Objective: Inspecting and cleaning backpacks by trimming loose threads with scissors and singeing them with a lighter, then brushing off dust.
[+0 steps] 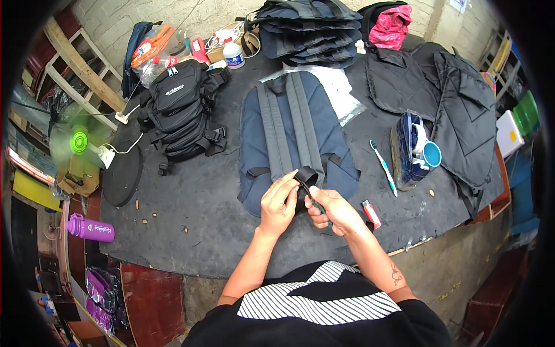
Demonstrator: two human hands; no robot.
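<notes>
A navy backpack back panel (332, 104) with two grey padded shoulder straps (276, 130) lies in front of me on the dark table. Over its lower end, the fingers of my left hand (278, 205) pinch a black webbing strap (307, 174), which loops up between my hands. My right hand (338, 213) is closed around a slim tool with a dark green handle (319, 208). The tool's narrow dark end reaches the strap beside my left fingertips. Whether it is snips or another tool, I cannot tell; my fingers cover much of it.
Right of the panel lie a toothbrush (384, 168), a red lighter (371, 214) and a clear case (399, 151) with a blue cup. A black bag (179, 110) sits left, a white bottle (233, 55) and stacked navy panels (309, 34) behind. A purple bottle (91, 228) is at the left edge.
</notes>
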